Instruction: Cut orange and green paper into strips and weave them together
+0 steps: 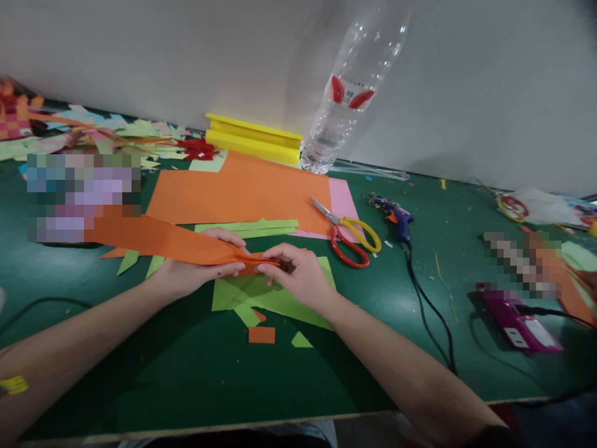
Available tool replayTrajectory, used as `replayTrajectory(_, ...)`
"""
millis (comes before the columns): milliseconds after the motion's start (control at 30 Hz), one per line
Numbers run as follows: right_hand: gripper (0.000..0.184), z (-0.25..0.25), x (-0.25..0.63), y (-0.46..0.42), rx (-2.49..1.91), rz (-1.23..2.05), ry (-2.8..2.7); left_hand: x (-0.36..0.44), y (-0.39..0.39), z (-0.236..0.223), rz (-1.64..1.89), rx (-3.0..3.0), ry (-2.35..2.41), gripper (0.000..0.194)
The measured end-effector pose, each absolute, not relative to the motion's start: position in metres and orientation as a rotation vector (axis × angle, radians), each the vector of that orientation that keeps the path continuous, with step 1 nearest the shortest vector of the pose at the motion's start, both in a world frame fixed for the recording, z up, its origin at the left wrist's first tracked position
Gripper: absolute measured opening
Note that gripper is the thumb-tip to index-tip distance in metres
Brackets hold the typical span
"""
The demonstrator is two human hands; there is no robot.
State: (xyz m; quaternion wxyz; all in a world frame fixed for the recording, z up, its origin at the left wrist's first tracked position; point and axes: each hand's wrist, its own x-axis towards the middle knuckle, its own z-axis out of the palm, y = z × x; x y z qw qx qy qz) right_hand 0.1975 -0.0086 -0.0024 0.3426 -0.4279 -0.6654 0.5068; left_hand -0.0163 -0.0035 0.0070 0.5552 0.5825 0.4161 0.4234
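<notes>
Pinching a long, folded orange paper strip (186, 244), the left hand (189, 278) and right hand (301, 272) have fingers closed on it (a light-green paper sheet (233, 297) lies beneath).

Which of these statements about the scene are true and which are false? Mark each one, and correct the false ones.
1. The left hand and right hand both hold the orange strip. True.
2. The scissors lie partly on the orange sheet. True.
3. Both scissors handles are green. False: one is red, the other yellow.
4. The glue gun lies to the right of the scissors. True.
5. The right hand grips the glue gun. False: the glue gun lies on the table.
</notes>
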Motion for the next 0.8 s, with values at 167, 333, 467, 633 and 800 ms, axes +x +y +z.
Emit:
replayTrajectory(167, 0.016, -0.0036, 0.1970, -0.0089, -1.119, 1.301, -1.693, -0.0214, -0.0023, 0.0024, 0.931, 1.372, 1.000, 0.028)
replayTrajectory(333, 0.015, -0.0047, 0.1967, -0.0090, -1.111, 1.279, -1.684, -0.0209, -0.0023, 0.0036, 0.918, 1.357, 1.019, 0.025)
replayTrajectory(467, 0.014, -0.0045, 0.1972, -0.0096, -1.105, 1.262, -1.699, -0.0185, -0.0029, 0.0091, 0.950, 1.413, 1.103, 0.024)
replayTrajectory(633, 0.017, -0.0031, 0.1982, -0.0108, -1.129, 1.227, -1.708, -0.0223, -0.0020, 0.0082, 0.940, 1.494, 1.176, 0.025)
replayTrajectory(800, 0.018, -0.0028, 0.1983, -0.0112, -1.146, 1.231, -1.702, -0.0247, -0.0009, 0.0016, 0.953, 1.500, 1.188, 0.023)
